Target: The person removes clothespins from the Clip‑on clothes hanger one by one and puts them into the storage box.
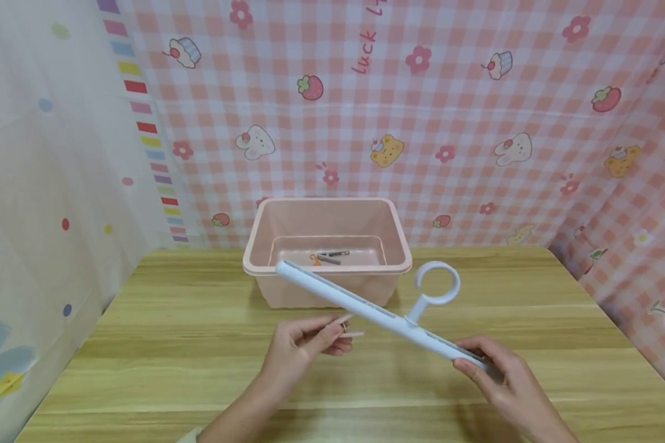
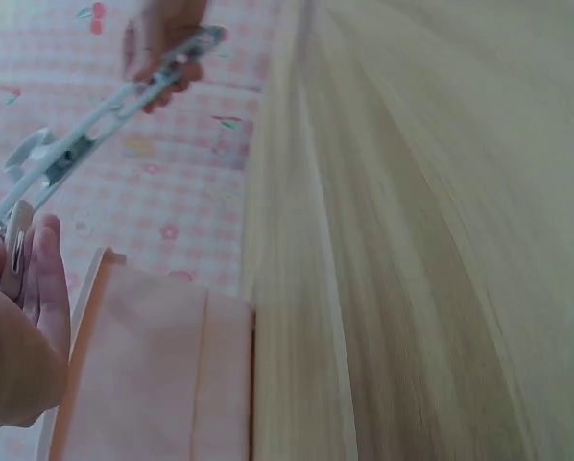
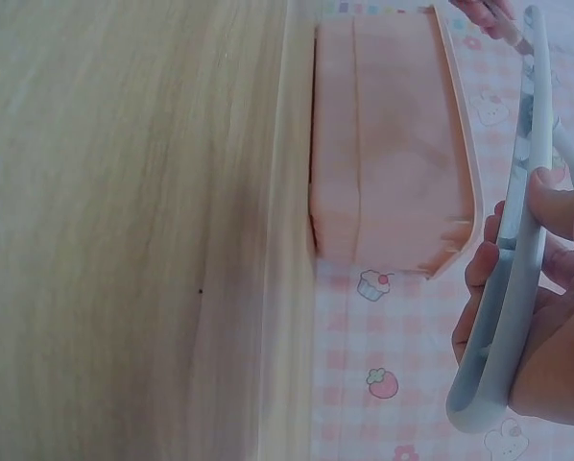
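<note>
My left hand (image 1: 305,341) pinches a pale clothespin (image 1: 356,334) between thumb and fingers. In the left wrist view, the clothespin (image 2: 16,248) is right by the bar of a light blue clothes hanger (image 1: 360,304); whether they touch, I cannot tell. My right hand (image 1: 504,378) grips the hanger at its right end, thumb on the near side. The hanger slants in the air, its left end higher, with its round hook (image 1: 457,283) upward. In the right wrist view, the hanger (image 3: 517,288) shows a hollow, grooved underside.
A pink plastic bin (image 1: 371,269) stands on the wooden table (image 1: 172,344) behind the hands. Inside it lie a few grey clothespins (image 1: 332,259) and a small orange piece (image 1: 314,259). A pink checked cloth (image 1: 338,123) hangs behind; a pale cloth (image 1: 50,154) hangs at left.
</note>
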A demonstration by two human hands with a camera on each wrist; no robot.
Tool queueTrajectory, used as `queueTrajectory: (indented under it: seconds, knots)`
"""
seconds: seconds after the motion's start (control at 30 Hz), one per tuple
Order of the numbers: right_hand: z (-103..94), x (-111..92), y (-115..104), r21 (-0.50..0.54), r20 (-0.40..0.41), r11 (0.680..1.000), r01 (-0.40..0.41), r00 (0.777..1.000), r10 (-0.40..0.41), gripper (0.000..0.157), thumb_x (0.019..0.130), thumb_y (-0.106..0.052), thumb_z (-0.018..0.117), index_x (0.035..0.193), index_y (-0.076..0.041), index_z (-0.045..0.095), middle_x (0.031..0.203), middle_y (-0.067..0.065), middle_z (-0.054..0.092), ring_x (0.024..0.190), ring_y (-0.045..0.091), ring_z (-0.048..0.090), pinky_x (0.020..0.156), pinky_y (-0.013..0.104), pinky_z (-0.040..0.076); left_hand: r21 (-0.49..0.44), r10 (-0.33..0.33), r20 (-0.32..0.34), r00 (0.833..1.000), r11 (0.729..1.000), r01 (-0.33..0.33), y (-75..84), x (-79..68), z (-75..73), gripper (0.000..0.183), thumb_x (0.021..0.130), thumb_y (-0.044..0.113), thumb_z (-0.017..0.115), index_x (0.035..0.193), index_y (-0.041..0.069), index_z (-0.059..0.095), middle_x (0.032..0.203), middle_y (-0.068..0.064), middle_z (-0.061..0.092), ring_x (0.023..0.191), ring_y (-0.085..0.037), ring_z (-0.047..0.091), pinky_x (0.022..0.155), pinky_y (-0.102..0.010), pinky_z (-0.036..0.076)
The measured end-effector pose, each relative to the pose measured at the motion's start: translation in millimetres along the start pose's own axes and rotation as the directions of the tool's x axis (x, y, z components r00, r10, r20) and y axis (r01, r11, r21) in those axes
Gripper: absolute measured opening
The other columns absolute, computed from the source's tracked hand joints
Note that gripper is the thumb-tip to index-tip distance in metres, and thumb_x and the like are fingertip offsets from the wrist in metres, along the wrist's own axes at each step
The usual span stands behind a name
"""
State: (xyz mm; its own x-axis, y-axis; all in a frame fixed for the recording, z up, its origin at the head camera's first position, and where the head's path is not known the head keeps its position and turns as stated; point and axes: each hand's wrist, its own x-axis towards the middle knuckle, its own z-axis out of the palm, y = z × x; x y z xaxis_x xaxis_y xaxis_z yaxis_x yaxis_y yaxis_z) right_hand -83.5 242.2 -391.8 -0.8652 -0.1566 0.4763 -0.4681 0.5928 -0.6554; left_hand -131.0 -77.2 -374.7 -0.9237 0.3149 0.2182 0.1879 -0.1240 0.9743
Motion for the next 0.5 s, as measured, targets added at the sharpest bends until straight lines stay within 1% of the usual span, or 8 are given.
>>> queueTrajectory:
  seconds: [0.07,0.1,0.17,0.27,0.33,0.5]
  knots:
    - [0.1,-0.4,0.8,-0.004,-0.009,1.000,0.005,1.000,-0.005,0.027,0.087,0.002,0.073,0.107,-0.016,0.069,0.090,-0.010,0.070,0.079,-0.003,0.060,0.070,0.015,0.048,-0.077,-0.084,0.014,0.996,0.993,0.085,1.7,1.1,-0.3,0.041,0.098,0.015,0.065,0.122,-0.018,0.061,0.100,-0.031,0.073,0.081,-0.010,0.076,0.078,-0.031,0.061]
    - [0.2,-0.7,1.3,-0.002,-0.011,1.000,0.008,1.000,-0.008,0.028,0.087,0.003,0.073,0.107,-0.016,0.069,0.090,-0.009,0.070,0.079,-0.003,0.060,0.070,0.015,0.048,-0.099,-0.112,0.018,0.993,0.989,0.114,2.2,1.3,-0.5,0.042,0.098,0.015,0.065,0.123,-0.018,0.060,0.100,-0.027,0.074,0.081,-0.010,0.076,0.079,-0.030,0.061]
    - [0.3,-1.1,2.2,0.001,-0.015,1.000,0.013,1.000,-0.013,0.028,0.086,0.003,0.073,0.107,-0.016,0.069,0.090,-0.009,0.070,0.079,-0.003,0.060,0.069,0.015,0.048,-0.118,-0.140,0.021,0.990,0.983,0.141,2.7,1.5,-0.7,0.043,0.098,0.015,0.066,0.124,-0.018,0.059,0.097,-0.018,0.077,0.081,-0.011,0.076,0.079,-0.029,0.061]
    - [0.5,-1.6,3.5,0.004,-0.017,1.000,0.018,1.000,-0.018,0.029,0.086,0.004,0.073,0.107,-0.015,0.069,0.090,-0.010,0.070,0.079,-0.003,0.060,0.070,0.014,0.048,-0.131,-0.155,0.022,0.988,0.979,0.157,2.2,1.5,-0.6,0.043,0.097,0.015,0.066,0.124,-0.017,0.059,0.091,-0.005,0.079,0.081,-0.011,0.076,0.079,-0.029,0.061]
    - [0.4,-1.9,4.0,0.004,-0.017,1.000,0.014,1.000,-0.014,0.029,0.086,0.004,0.073,0.107,-0.016,0.068,0.091,-0.011,0.070,0.079,-0.003,0.060,0.070,0.014,0.048,-0.140,-0.161,0.024,0.987,0.977,0.163,1.8,1.6,-0.3,0.043,0.097,0.016,0.066,0.124,-0.017,0.059,0.088,0.000,0.079,0.081,-0.010,0.076,0.079,-0.029,0.061]
    - [-0.2,-1.5,4.4,-0.004,-0.014,1.000,0.000,1.000,0.000,0.028,0.087,0.002,0.073,0.107,-0.016,0.069,0.091,-0.013,0.069,0.079,-0.003,0.060,0.070,0.015,0.048,-0.150,-0.169,0.032,0.985,0.974,0.172,-0.1,2.2,0.1,0.045,0.097,0.016,0.066,0.125,-0.018,0.058,0.084,0.005,0.079,0.080,-0.010,0.076,0.078,-0.028,0.061]
